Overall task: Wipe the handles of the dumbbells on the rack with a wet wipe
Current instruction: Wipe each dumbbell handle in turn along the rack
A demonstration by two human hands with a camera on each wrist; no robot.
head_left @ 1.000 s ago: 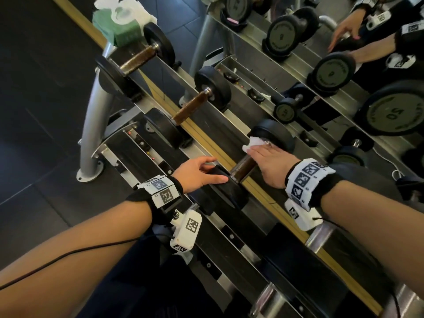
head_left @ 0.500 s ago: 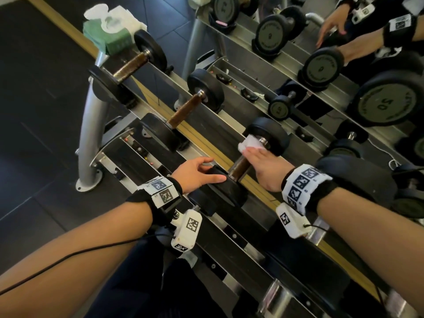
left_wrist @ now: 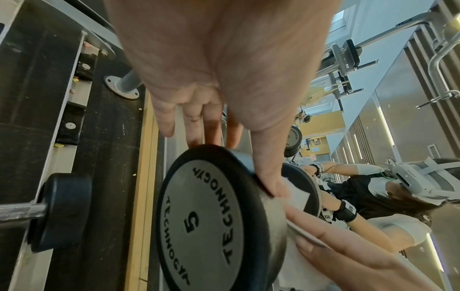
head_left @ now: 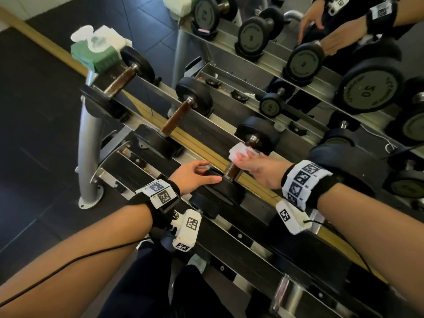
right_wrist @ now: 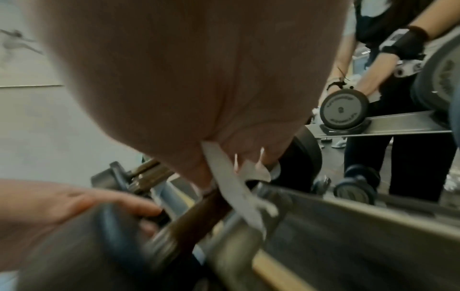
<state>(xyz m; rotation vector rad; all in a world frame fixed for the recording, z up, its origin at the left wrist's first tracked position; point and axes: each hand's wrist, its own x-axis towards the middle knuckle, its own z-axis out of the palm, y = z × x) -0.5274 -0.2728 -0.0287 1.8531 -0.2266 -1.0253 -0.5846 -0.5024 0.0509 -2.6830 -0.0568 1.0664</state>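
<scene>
Right hand [head_left: 263, 171] wrapped around the brown handle [head_left: 231, 172] of the third dumbbell on the rack's [head_left: 146, 92] top tier, white wet wipe [head_left: 238, 151] bunched under its fingers near the far weight head [head_left: 258, 131]. Left hand [head_left: 192, 175] lies on the near head [left_wrist: 211, 216], marked 5; fingers straight, thumb along the rim, gripping nothing. Two more brown-handled dumbbells [head_left: 176, 118] sit further left on the same tier. Green wipes pack [head_left: 96, 51] rests at the rack's end. Mirror behind doubles everything.
</scene>
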